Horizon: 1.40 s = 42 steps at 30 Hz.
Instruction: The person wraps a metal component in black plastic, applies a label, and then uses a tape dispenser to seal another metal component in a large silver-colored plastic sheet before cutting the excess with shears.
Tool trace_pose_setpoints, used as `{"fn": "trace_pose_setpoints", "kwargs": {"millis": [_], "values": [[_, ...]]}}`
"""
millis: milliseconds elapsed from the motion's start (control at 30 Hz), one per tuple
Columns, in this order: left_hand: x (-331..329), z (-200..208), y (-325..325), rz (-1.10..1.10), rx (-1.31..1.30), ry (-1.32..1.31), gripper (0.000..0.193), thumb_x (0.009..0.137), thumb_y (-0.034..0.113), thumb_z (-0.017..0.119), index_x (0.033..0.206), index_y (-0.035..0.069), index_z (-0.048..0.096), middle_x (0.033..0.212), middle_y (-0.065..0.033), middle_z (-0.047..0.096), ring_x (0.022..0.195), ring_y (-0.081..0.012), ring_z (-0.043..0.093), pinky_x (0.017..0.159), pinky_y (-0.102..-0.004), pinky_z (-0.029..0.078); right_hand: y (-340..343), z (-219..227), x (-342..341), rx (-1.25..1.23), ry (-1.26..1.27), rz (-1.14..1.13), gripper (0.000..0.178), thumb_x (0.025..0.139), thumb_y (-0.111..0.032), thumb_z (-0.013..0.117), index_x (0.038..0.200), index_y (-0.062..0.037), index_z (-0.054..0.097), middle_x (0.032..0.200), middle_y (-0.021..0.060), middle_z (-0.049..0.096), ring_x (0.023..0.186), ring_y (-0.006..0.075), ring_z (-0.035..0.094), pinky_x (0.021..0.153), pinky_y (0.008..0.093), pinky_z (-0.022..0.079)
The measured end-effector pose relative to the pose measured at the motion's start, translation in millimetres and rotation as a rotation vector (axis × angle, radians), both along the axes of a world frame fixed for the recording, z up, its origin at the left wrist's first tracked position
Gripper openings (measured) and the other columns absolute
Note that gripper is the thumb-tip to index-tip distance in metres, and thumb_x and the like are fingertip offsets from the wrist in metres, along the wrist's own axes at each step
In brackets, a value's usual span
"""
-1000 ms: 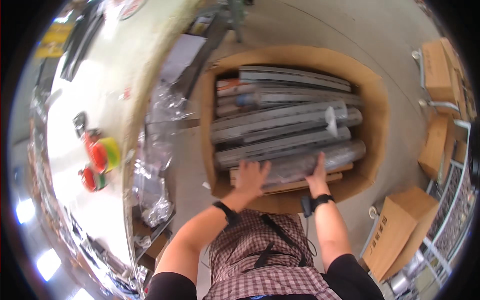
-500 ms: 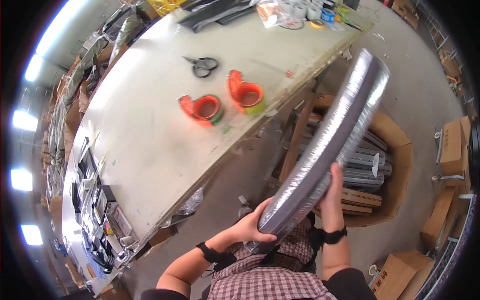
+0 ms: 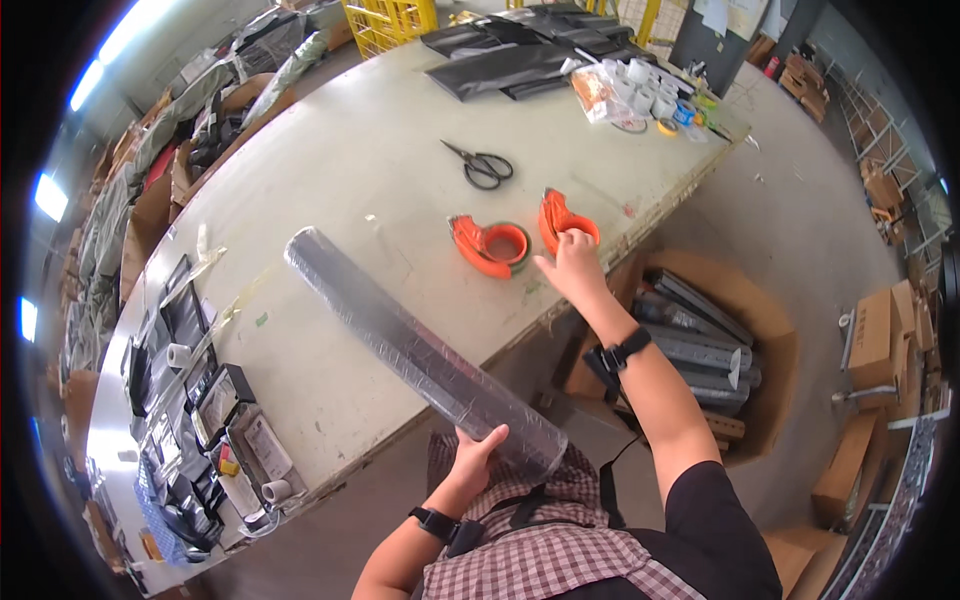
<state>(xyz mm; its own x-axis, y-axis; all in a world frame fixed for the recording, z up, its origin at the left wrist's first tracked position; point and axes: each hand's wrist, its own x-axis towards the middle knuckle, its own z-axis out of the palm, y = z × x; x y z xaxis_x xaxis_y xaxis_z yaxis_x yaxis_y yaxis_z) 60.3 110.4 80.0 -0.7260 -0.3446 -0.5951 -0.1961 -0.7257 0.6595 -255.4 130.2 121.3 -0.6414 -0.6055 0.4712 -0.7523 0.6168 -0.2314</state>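
Observation:
A long dark-grey roll point(image 3: 400, 340) wrapped in shiny clear film slants across the table's near edge, its far end over the tabletop. My left hand point(image 3: 476, 462) grips it near its lower end, thumb on top, the other fingers hidden underneath. Farther right, my right hand point(image 3: 577, 268) has its fingers curled over the rim of an orange tape dispenser point(image 3: 553, 215), the thumb sticking out to the left. A second orange tape dispenser point(image 3: 487, 243) lies just left of that one. Behind them are black-handled scissors point(image 3: 483, 168).
Black plastic sheets point(image 3: 510, 65) and white tape rolls point(image 3: 640, 88) cover the far end of the table point(image 3: 330, 180). Dark parts and a box point(image 3: 262, 445) crowd its left end. On the floor at right stands an open carton point(image 3: 775, 390) full of wrapped rolls.
The roll has swung from the right over to the table on the left. My right hand has let go of it and moved onto the right tape dispenser; my left hand still holds the roll.

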Motion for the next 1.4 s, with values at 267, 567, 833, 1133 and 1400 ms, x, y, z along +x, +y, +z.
{"fn": "trace_pose_setpoints", "kwargs": {"millis": [267,567,833,1133,1400], "values": [[-73,4,-16,-0.057,0.133,0.026,0.053,0.085,0.028,0.058,0.129,0.016,0.031,0.125,-0.008,0.042,0.116,-0.0237,0.043,0.09,-0.0477,0.041,-6,-30,-54,0.374,-0.407,-0.204,0.042,0.073,-0.042,0.063,0.077,-0.0002,0.063,0.073,0.0155,0.064,0.07,0.0301,0.063,0.063,0.0404,0.05],[-77,75,-74,-0.726,-0.272,0.251,0.065,0.087,0.052,0.044,0.123,-0.002,0.047,0.119,-0.0119,0.054,0.111,-0.0204,0.05,0.088,-0.0289,0.04,138,83,116,-0.089,-0.737,0.318,0.034,0.063,-0.034,0.073,0.079,-0.0057,0.062,0.07,0.0114,0.06,0.069,0.0321,0.058,0.064,0.0365,0.047],[-96,135,-91,-1.274,-0.187,0.307,0.047,0.082,0.035,0.062,0.105,-0.006,0.059,0.095,-0.0099,0.064,0.086,-0.0131,0.059,0.08,-0.027,0.047,152,77,258,-0.106,-0.651,0.238,0.031,0.064,-0.034,0.072,0.075,-0.0063,0.063,0.067,0.0113,0.059,0.066,0.0297,0.058,0.063,0.037,0.046],[-136,86,-48,-0.905,-0.878,0.292,0.007,0.076,0.007,0.067,0.076,0.0,0.067,0.066,-0.0047,0.064,0.061,-0.0112,0.058,0.056,-0.0223,0.044,148,42,364,-0.901,-1.372,-0.223,0.036,0.081,-0.032,0.063,0.093,0.0019,0.059,0.076,0.0109,0.063,0.069,0.0208,0.064,0.063,0.0293,0.05],[-218,51,-28,-1.058,-2.065,0.235,0.047,0.074,0.028,0.067,0.112,0.005,0.052,0.122,-0.013,0.049,0.11,-0.0257,0.046,0.085,-0.0393,0.042,139,-42,334,-1.209,-1.598,-0.335,0.041,0.086,-0.031,0.058,0.103,0.0058,0.052,0.083,0.0118,0.062,0.07,0.0169,0.064,0.066,0.0268,0.052]]}}
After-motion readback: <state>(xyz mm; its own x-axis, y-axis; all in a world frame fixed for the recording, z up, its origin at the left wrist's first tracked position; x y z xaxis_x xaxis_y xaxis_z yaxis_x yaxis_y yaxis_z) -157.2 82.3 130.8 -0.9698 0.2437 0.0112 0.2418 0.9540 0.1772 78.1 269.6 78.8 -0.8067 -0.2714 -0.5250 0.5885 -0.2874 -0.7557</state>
